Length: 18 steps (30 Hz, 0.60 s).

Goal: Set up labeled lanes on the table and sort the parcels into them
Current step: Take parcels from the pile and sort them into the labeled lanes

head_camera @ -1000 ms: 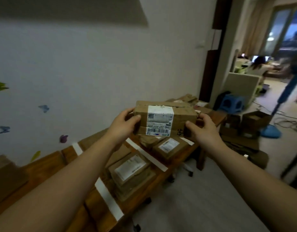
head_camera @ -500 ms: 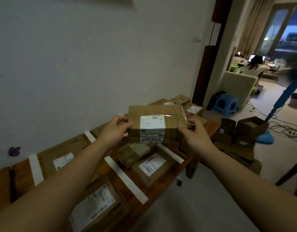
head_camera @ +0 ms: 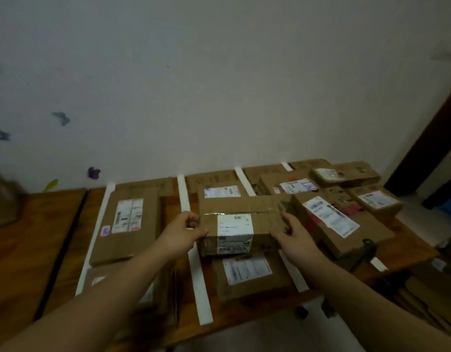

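Observation:
A brown cardboard parcel (head_camera: 240, 226) with a white shipping label is gripped at both ends: my left hand (head_camera: 182, 233) at its left end, my right hand (head_camera: 294, 238) at its right end. It is low over the middle lane of the wooden table (head_camera: 28, 237); whether it rests on the parcels below I cannot tell. White tape strips (head_camera: 194, 250) split the table into lanes. In the same lane a labeled parcel (head_camera: 248, 274) lies in front and another (head_camera: 220, 192) behind. A flat parcel (head_camera: 129, 222) lies in the left lane.
Several labeled parcels (head_camera: 331, 221) crowd the lanes to the right. Cardboard lane signs (head_camera: 209, 180) lie against the white wall. More flattened cardboard (head_camera: 427, 298) sits past the table's right end. A dark doorframe (head_camera: 427, 146) stands at the far right.
My view has swung left from the room to face the table and wall. The parcel has come down from chest height to just over the middle lane, both hands still on it.

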Motion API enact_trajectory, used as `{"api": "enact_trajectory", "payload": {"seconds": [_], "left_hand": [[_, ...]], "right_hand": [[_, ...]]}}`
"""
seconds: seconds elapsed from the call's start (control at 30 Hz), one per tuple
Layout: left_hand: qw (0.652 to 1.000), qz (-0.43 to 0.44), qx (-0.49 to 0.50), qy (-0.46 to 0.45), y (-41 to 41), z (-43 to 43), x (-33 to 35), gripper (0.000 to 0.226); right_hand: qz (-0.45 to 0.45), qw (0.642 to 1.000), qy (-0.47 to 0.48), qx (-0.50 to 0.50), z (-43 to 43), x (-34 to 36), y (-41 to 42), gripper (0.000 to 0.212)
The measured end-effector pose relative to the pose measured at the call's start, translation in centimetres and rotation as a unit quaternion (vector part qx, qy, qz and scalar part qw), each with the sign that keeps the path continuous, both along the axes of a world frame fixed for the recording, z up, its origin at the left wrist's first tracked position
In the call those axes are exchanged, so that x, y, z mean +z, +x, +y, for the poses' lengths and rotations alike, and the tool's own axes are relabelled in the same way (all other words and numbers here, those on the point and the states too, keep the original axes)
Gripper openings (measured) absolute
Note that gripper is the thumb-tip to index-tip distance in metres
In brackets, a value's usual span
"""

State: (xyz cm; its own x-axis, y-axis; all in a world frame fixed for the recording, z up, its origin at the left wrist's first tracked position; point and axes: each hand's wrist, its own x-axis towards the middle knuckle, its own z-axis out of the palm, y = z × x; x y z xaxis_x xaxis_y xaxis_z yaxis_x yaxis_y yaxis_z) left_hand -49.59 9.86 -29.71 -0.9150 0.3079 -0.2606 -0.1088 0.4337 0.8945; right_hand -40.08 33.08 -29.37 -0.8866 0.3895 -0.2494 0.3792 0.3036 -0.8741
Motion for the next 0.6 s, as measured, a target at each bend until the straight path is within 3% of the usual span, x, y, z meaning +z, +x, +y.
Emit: {"api": "enact_trajectory", "payload": {"seconds": [0.17, 0.4, 0.6], "left_hand": [[0.997, -0.046, 0.048, -0.024, 4.2, 2.6, -4.0, 0.055], [0.993, -0.084, 0.049, -0.07, 7.7, 5.6, -7.6, 0.055], [0.994, -0.058, 0.036, -0.086, 6.8, 6.9, -9.1, 0.057]], "right_hand": [[-0.045, 0.994, 0.039, 0.088, 3.2, -3.9, 0.8, 0.065], [-0.086, 0.986, 0.045, 0.137, 5.8, -8.4, 2.5, 0.067], [-0.108, 0.985, 0.046, 0.128, 6.1, -10.1, 1.0, 0.069]]}}
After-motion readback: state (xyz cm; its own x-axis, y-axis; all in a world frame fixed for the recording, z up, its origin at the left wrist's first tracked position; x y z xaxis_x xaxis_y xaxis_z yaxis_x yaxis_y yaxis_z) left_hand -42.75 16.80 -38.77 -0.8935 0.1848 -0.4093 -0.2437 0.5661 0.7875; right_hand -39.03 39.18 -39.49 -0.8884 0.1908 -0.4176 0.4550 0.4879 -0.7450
